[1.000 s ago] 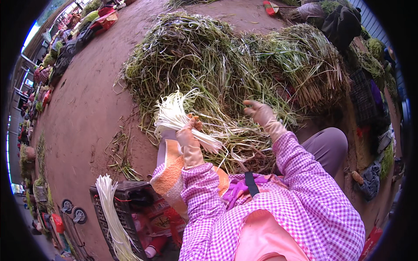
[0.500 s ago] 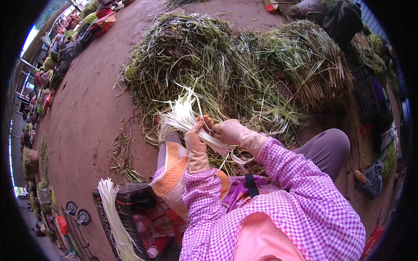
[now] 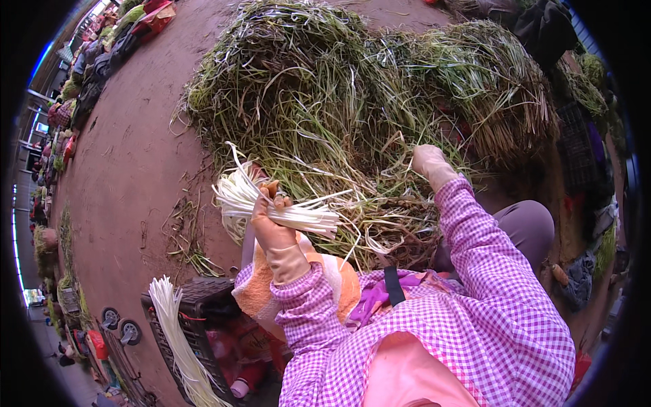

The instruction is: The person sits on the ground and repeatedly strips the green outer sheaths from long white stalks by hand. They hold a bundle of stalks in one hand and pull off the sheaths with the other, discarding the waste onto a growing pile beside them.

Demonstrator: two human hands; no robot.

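The left hand point(image 3: 271, 227), in a tan rubber glove, is clenched round a bundle of pale, whitish stripped stalks point(image 3: 271, 203), gripping it about midway along. The bundle's long axis runs roughly left to right, with the fanned, curling ends splaying out to the left of the fist and slightly away, and the straighter, tighter ends pointing right. The right hand point(image 3: 428, 163), gloved the same, is well apart from the bundle, further off and to the right, resting down in the big heap of tangled green and straw-coloured stalks point(image 3: 352, 102) that covers the reddish-brown floor point(image 3: 135, 156); whether its fingers are closed on any stalks cannot be told. Near and to the left, a dark plastic crate point(image 3: 196, 302) holds red packets and a bottle-like item, and a second sheaf of long white stalks point(image 3: 178, 339) lies across its near-left edge, running lengthwise toward the viewer.
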